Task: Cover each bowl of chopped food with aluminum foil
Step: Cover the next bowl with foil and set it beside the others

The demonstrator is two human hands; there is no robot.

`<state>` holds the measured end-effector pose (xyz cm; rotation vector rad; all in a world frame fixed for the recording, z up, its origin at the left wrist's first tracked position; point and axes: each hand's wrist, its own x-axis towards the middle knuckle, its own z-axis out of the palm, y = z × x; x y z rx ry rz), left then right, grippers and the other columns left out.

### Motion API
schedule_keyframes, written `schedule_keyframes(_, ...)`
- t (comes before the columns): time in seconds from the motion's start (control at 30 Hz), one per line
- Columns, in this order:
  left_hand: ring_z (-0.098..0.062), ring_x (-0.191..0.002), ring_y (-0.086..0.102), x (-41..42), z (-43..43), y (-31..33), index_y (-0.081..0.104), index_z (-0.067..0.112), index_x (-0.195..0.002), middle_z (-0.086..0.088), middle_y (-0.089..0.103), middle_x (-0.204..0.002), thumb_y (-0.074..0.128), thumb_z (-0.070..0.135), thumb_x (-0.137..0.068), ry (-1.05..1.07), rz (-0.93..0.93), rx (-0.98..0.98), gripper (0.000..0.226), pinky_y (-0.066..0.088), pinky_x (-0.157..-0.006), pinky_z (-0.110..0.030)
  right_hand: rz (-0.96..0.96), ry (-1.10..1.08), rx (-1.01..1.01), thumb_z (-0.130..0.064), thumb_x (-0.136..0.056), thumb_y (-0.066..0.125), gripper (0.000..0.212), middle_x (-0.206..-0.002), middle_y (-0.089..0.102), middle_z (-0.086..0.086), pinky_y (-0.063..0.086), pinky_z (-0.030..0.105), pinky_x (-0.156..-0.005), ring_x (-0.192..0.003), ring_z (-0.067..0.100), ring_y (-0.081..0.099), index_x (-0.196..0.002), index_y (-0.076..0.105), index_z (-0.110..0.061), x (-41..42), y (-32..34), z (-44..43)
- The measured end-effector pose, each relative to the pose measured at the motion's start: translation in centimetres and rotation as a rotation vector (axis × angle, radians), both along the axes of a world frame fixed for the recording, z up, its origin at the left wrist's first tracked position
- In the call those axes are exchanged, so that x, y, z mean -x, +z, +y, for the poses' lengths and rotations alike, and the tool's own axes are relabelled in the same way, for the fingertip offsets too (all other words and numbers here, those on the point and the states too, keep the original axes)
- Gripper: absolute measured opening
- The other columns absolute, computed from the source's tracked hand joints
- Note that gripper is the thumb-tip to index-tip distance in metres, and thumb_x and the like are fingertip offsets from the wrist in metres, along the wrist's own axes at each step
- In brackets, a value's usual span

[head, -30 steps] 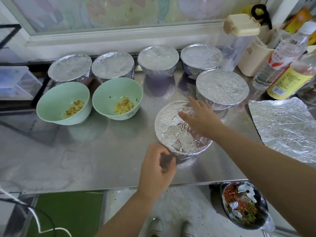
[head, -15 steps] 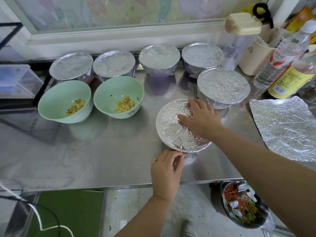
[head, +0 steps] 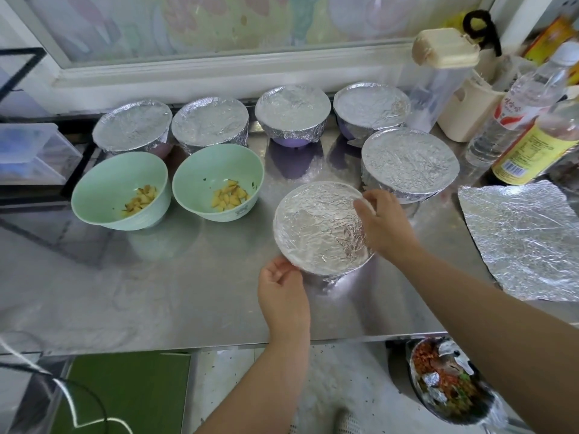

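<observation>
**Steel counter: six bowls under foil, two green ones bare**

Stainless steel counter [head: 156, 292] runs below a white window sill [head: 219, 70], seen from the head camera looking down. Near its front edge sits the front bowl [head: 316, 227], its top fully wrapped in crinkled aluminum foil. The left hand [head: 283, 296] grips the bowl's near-left side. Its thumb lies at the foil rim and its fingers curl under the edge, mostly out of sight. The right hand [head: 387, 225] holds the opposite side, with fingers curled over the rim and pinching the foil against it at the far-right edge.

Just beyond the right hand stands a fifth covered bowl [head: 410, 161], near the front bowl; whether they touch cannot be told. Along the sill, four foil-covered bowls stand in a row: first [head: 133, 125], second [head: 210, 120], third [head: 293, 109] and fourth [head: 372, 104]. Purple shows beneath the foil of the third. In front of the first two stand the left green bowl [head: 94, 195] and the right green bowl [head: 200, 180], side by side and uncovered. Each holds a small heap of chopped yellow pieces [head: 230, 195].

A loose foil sheet [head: 526, 236] lies flat on the counter at the right, well apart from the front bowl. Behind it lean a clear bottle [head: 513, 104] with a red label and a yellow-labelled bottle [head: 532, 148]. A clear container with a beige lid [head: 445, 51] stands beside the fourth bowl.

Below the counter's edge a lined bin [head: 448, 383] holds food scraps, and a green mat [head: 125, 393] lies at lower left.
</observation>
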<state>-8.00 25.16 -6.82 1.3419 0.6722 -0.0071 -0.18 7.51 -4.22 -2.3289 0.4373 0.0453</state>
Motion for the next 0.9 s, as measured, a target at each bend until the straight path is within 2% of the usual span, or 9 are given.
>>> schedule_keyframes(0.07,-0.012,-0.097,0.07,-1.0,-0.3,1.0,0.066,0.02,-0.108,0.001,0.074,-0.103,0.051,0.003,-0.097,0.074,-0.002,0.108,0.025,0.051,-0.078,-0.021,0.016,-0.061,-0.112,-0.054,-0.096,0.044,0.045,-0.105,0.057,0.002,0.042,0.036,-0.085,-0.096,0.022,0.055,-0.115,0.061,-0.017,-0.5,-0.1,-0.3)
schedule_keyframes(0.2,-0.014,-0.1,0.071,-3.4,-0.6,2.4,0.068,0.027,-0.107,0.003,0.075,-0.105,0.046,0.007,-0.095,0.105,-0.001,0.177,0.032,0.053,-0.079,-0.025,0.021,-0.134,-0.38,-0.035,-0.108,0.044,0.044,-0.139,0.058,0.002,0.039,0.043,-0.114,-0.127,0.021,0.053,-0.146,0.05,-0.016,-0.9,-0.2,0.3)
schedule_keyframes(0.27,-0.017,-0.107,0.068,-4.4,-1.0,2.8,0.066,0.03,-0.116,0.003,0.073,-0.113,0.045,0.013,-0.097,0.062,-0.017,0.142,0.033,0.055,-0.091,-0.035,0.004,-0.164,-0.454,-0.029,-0.109,0.042,0.042,-0.136,0.059,-0.002,0.04,0.035,-0.112,-0.125,0.016,0.054,-0.147,0.051,-0.014,-1.0,-0.5,0.7)
schedule_keyframes(0.37,-0.011,-0.121,0.057,-6.0,-0.9,2.8,0.046,0.033,-0.146,0.011,0.056,-0.135,0.039,0.023,-0.105,-0.023,-0.031,0.084,0.043,0.046,-0.105,-0.032,-0.033,-0.252,-0.503,-0.023,-0.109,0.04,0.027,-0.091,0.061,-0.012,0.043,0.018,-0.072,-0.08,0.004,0.055,-0.114,0.066,-0.017,-1.1,-1.0,1.0)
schedule_keyframes(0.5,-0.014,-0.122,0.061,-7.9,0.1,2.0,0.054,0.027,-0.14,0.003,0.062,-0.134,0.039,0.024,-0.107,-0.037,-0.07,0.094,0.037,0.046,-0.109,-0.042,-0.017,-0.349,-0.621,-0.04,-0.097,0.045,0.032,-0.084,0.065,0.008,0.053,0.046,-0.086,-0.082,0.025,0.06,-0.086,0.065,-0.016,-0.6,-1.2,1.7)
schedule_keyframes(0.57,-0.016,-0.115,0.065,-7.8,0.1,1.9,0.06,0.024,-0.132,0.001,0.068,-0.124,0.038,0.022,-0.107,-0.004,-0.054,0.102,0.034,0.05,-0.105,-0.043,-0.01,-0.357,-0.625,-0.045,-0.093,0.043,0.037,-0.084,0.063,0.015,0.054,0.049,-0.085,-0.081,0.033,0.061,-0.087,0.062,-0.015,-0.7,-1.7,2.0)
schedule_keyframes(0.63,-0.015,-0.11,0.067,-7.4,-0.4,2.0,0.064,0.028,-0.122,0.003,0.071,-0.118,0.037,0.022,-0.107,0.05,-0.051,0.099,0.032,0.053,-0.102,-0.042,-0.034,-0.377,-0.596,-0.037,-0.104,0.041,0.036,-0.074,0.053,0.009,0.044,0.035,-0.07,-0.071,0.025,0.051,-0.083,0.059,-0.013,-0.7,-1.5,2.5)
schedule_keyframes(0.73,-0.014,-0.109,0.068,-6.7,-1.0,2.4,0.066,0.03,-0.118,0.004,0.072,-0.116,0.037,0.023,-0.107,0.14,-0.047,0.115,0.032,0.055,-0.098,-0.038,-0.06,-0.344,-0.546,-0.029,-0.108,0.039,0.039,-0.079,0.048,0.009,0.034,0.033,-0.064,-0.074,0.02,0.045,-0.095,0.058,0.002,-0.9,-1.6,2.6)
schedule_keyframes(0.9,-0.014,-0.111,0.063,-3.6,-1.7,2.9,0.055,0.03,-0.128,0.003,0.065,-0.123,0.039,0.025,-0.106,0.184,0.055,0.133,0.028,0.052,-0.101,-0.04,0.053,-0.175,-0.365,-0.031,-0.108,0.04,0.034,-0.087,0.066,0.003,0.042,0.017,-0.059,-0.068,0.011,0.054,-0.106,0.07,-0.014,-2.7,0.4,0.9)
